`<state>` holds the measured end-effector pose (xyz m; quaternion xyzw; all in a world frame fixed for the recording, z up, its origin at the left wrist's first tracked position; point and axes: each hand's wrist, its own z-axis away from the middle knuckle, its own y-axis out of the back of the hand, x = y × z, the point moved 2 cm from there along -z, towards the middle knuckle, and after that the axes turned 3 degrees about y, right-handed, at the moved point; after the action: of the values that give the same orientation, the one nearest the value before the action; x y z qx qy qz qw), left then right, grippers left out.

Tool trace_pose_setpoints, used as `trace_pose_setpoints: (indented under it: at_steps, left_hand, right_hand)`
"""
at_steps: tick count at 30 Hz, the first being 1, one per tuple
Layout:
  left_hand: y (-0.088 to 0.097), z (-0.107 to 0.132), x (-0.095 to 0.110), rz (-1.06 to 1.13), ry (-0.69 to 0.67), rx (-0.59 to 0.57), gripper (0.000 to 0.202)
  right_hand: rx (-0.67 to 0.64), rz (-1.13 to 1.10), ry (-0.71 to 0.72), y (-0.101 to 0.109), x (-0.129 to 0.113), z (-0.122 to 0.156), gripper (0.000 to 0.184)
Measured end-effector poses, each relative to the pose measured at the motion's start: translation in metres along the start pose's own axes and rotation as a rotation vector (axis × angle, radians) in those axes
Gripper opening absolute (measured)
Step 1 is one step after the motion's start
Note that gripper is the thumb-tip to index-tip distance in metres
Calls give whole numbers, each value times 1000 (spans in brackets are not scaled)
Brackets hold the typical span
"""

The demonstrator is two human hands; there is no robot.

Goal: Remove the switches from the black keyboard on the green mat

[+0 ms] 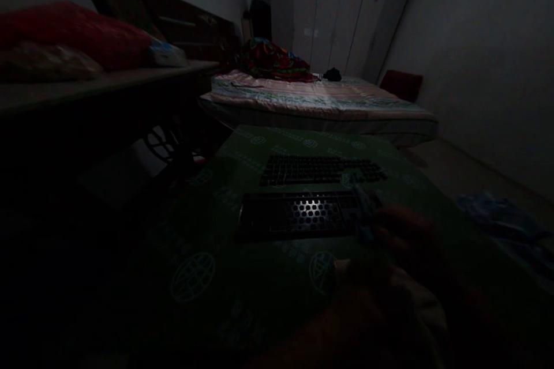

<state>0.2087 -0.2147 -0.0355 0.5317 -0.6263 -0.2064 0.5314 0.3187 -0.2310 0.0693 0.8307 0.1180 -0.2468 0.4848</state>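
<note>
A dark keyboard base (309, 213) with a honeycomb pattern lies on a green table (255, 277). Behind it, keyboard keys (303, 169) are laid out in rows, with green showing among them at the right. My right hand (409, 233) is at the base's right end, fingers curled around a slim bluish thing whose kind is lost in the dark. Nearer the camera, my left hand (359, 294) reaches in from the bottom edge, below the base. A pale, cloth-like patch (422, 302) shows beside it; shadow hides most of its fingers.
A bed (329, 98) with a bundled red blanket (272, 60) stands beyond the table. On the left, a shelf (173, 72) carries a red bag (86, 31) and a small pack (167, 55). Blue cloth (502, 213) lies at the right. Wardrobe doors (329, 23) close off the back.
</note>
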Motion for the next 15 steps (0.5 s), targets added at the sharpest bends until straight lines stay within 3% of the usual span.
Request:
trace_pose_setpoints:
  at_steps: [3, 6, 8, 11, 15]
  left_hand:
    - [44, 25, -28, 124, 141, 32, 31]
    - [93, 41, -60, 433, 544, 161, 35]
    - [117, 42, -75, 565, 705, 252, 40]
    - [133, 39, -86, 600, 768, 364, 56]
    - [126, 41, -92, 566, 768, 366, 58]
  right_hand:
    - [-98, -106, -10, -20, -3, -17, 15]
    - [-278, -396, -82, -46, -14, -35, 13]
    - [-408, -654, -168, -66, -24, -45, 13]
    - [-489, -905, -278, -97, -34, -53, 12]
    - [-477, -993, -314, -128, -34, -52, 10]
